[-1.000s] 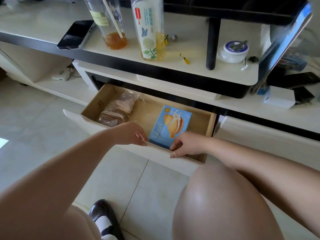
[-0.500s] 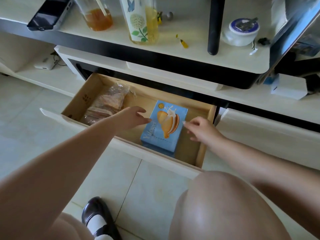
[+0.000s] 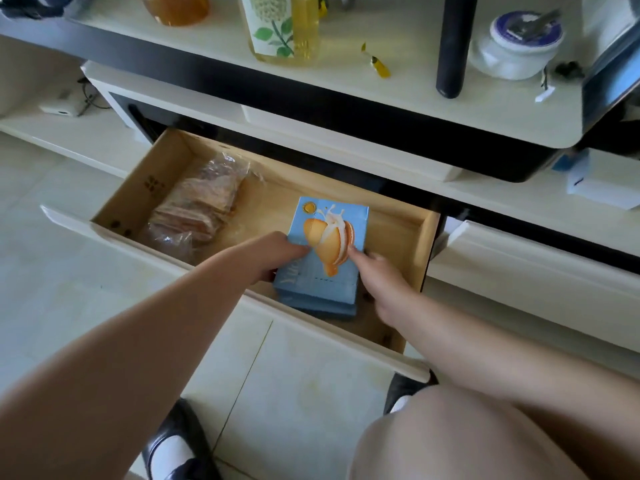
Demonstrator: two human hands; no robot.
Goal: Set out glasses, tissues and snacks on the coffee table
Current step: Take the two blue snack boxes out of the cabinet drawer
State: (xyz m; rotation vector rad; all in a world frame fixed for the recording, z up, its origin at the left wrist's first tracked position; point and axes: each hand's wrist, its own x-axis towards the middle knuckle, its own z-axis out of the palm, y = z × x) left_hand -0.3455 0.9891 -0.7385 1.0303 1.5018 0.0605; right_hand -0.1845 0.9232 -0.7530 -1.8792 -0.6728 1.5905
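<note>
- Box (image 3: pixel 323 251): light blue, printed with orange-and-cream sandwich biscuits and a white milk splash; small orange sun at one corner.
- Bag (image 3: pixel 197 209): clear wrap over brown and tan slices.
- Drawer (image 3: pixel 398 220): pale wood inside, cream-white front.
- Tabletop (image 3: pixel 398 95): cream top with a black edge.
- Bottle (image 3: pixel 280 26): yellow liquid, white label with green leaves.
- Jar (image 3: pixel 516 46): white, purple lid.
- Post (image 3: pixel 452 43): black.
- Floor (image 3: pixel 294 393): off-white tiles.
- Shoes (image 3: pixel 173 441): glossy black, white socks.
</note>
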